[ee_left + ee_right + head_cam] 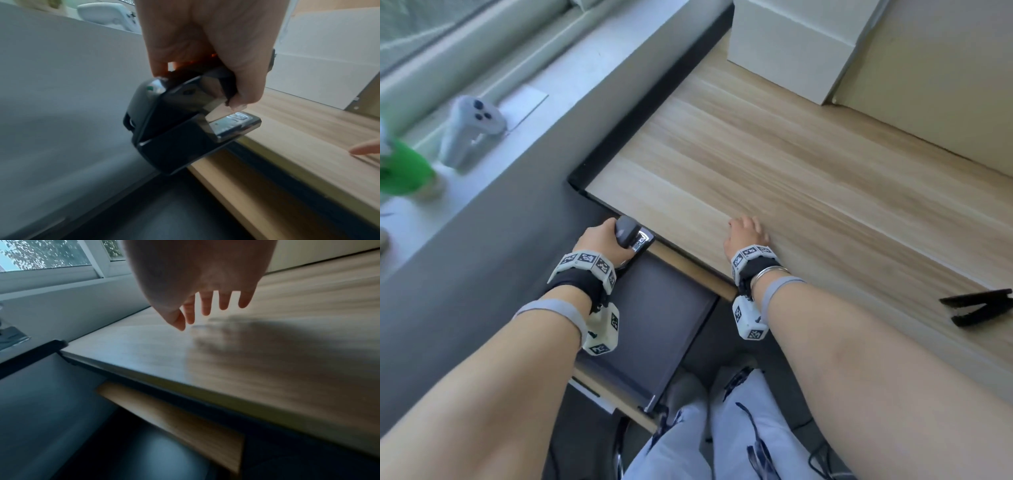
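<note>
Head, count: two hands, one hole punch [631,234], one table [756,154], one open drawer [654,325], one white box [791,51], one white controller [472,126], one black clip [977,308], one blurred green thing [404,168].
Head, hole punch: lower middle of the frame, at the table's front edge near its left corner, above the far end of the drawer.
Head, left hand [599,240]: its grip is wrapped over the punch's black top.
Head, right hand [746,234]: on the table just inside the front edge, holding nothing.
Head, other things: box at the upper middle, clip at the right edge, controller and green thing at the upper left, off the table.

Left wrist, hole punch [174,129]: glossy black lever and black base with a chrome frame between. A chrome foot with raised lettering juts over the table [298,129] edge. Whether it touches the wood I cannot tell.
Left wrist, left hand [205,40]: fingers curled tight round the lever from above.
Left wrist, right hand: one fingertip [368,148] shows at the right edge, on the table.

Right wrist, right hand [195,272]: grip slack and wide, four fingers [205,305] and the thumb spread nearly straight, empty, its shadow on the table [267,353].
Right wrist, drawer [51,402]: dark inside, at the lower left under the table edge.
Right wrist, window [41,254]: upper left.
</note>
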The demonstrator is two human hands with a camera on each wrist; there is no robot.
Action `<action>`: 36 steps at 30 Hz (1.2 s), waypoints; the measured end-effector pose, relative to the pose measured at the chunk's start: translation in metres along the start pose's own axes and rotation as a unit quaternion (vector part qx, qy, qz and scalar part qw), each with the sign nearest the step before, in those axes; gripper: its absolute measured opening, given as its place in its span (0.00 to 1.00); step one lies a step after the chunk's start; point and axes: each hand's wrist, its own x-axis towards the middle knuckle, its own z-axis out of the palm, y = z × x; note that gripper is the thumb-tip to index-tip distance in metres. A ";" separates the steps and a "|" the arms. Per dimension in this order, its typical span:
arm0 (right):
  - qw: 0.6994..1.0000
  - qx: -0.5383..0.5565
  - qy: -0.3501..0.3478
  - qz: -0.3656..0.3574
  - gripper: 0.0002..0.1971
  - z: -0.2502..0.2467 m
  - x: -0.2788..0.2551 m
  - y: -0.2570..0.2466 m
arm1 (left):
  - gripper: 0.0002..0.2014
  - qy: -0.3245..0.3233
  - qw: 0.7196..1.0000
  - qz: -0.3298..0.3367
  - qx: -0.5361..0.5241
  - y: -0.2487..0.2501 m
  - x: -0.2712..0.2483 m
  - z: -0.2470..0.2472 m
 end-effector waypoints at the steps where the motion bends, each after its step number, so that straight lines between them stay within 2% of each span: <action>1: 1.000 0.003 0.008 0.003 0.24 0.007 -0.001 -0.005 | 0.14 -0.002 1.000 -0.007 0.005 -0.011 0.000 0.003; 5: 0.998 0.022 0.047 0.020 0.27 0.027 0.000 -0.023 | 0.14 -0.023 0.999 -0.036 0.016 -0.048 0.000 0.020; 10: 0.997 0.006 0.062 0.044 0.29 0.043 0.008 -0.033 | 0.17 -0.055 0.997 -0.058 0.019 -0.079 0.012 0.054; 15: 0.992 -0.024 0.119 0.032 0.30 0.057 0.009 -0.031 | 0.21 -0.071 0.994 -0.080 0.017 -0.102 0.035 0.091; 19: 0.988 -0.043 0.147 0.027 0.30 0.061 0.009 -0.030 | 0.21 -0.076 0.992 -0.102 0.023 -0.118 0.056 0.121; 23: 0.981 -0.053 0.183 0.023 0.30 0.069 0.012 -0.028 | 0.19 -0.088 0.988 -0.124 0.021 -0.125 0.072 0.148; 28: 0.972 -0.051 0.228 0.017 0.30 0.075 0.015 -0.027 | 0.21 -0.090 0.984 -0.156 -0.005 -0.130 0.090 0.176; 36: 0.970 -0.059 0.237 0.023 0.31 0.075 0.015 -0.028 | 0.23 -0.099 0.983 -0.154 -0.013 -0.130 0.108 0.204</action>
